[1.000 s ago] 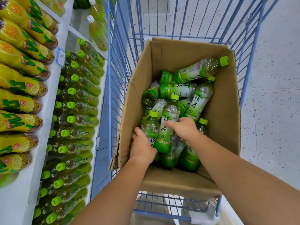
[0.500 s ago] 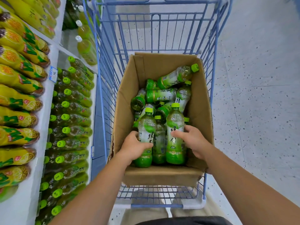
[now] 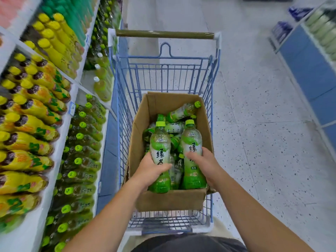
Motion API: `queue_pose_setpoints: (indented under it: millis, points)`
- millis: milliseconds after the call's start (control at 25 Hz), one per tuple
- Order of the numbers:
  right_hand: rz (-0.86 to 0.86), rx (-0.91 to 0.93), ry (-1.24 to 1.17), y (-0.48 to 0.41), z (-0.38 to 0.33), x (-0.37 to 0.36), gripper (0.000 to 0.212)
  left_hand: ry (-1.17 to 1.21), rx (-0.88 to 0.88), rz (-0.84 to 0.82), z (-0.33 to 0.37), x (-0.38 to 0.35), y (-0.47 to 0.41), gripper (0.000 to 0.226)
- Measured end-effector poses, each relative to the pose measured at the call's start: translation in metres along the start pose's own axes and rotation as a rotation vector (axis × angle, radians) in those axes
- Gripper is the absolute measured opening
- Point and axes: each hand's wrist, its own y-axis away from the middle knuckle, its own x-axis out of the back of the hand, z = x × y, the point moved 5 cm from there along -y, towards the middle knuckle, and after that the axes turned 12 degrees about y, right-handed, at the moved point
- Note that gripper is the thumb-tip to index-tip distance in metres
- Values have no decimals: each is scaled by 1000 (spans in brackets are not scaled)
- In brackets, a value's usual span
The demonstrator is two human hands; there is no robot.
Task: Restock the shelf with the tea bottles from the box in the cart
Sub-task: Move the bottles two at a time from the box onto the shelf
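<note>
left hand (image 3: 151,170): wrapped round the lower half of the left tea bottle (image 3: 160,142), thumb across the label; the fingers are hidden behind the bottle.
right hand (image 3: 206,164): grips the right tea bottle (image 3: 191,140) at mid-label, thumb in front, fingers (image 3: 207,151) curled round its outer side.
held bottles: both upright, green caps up, over the near end of the box (image 3: 171,199); whether their bases rest on anything cannot be told.
label print: large dark characters, partly covered by the thumbs.
loose bottles (image 3: 181,111): heaped on their sides in the box; those under the hands are mostly covered, so the count cannot be told.
cart (image 3: 163,77): blue wire, carries the box; its near end is crossed by the forearms.
shelf (image 3: 62,131): just left of the cart; the lower tier holds rows of green-capped bottles (image 3: 80,148), smeared by blur toward the bottom edge.
yellow bottles (image 3: 31,124): on the tier above, cut off at the left edge.
</note>
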Motion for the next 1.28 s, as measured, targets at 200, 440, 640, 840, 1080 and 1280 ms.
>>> queue_pose_setpoints:
  millis: [200,440,640,840,1080,1280]
  points:
    - [-70,128,205,39,-34,-11,52,49,-113,186,15,17,48,60]
    - [-196,333,481,77,-66,-35,27,178,-211,490,2,36,129,48]
    - [-401,469,707,125,-57,-83,22,324,-231,775,-55,53,220,45]
    - [-605,534,852,182,-26,-141,26,432,-232,1015,-116,66,316,47]
    - [-809,623,965,260,8,-222,19,559,-269,1203,-181,91,412,45]
    - [-879,701,1056,326,60,-298,25,588,-278,1338,-250,124,488,42]
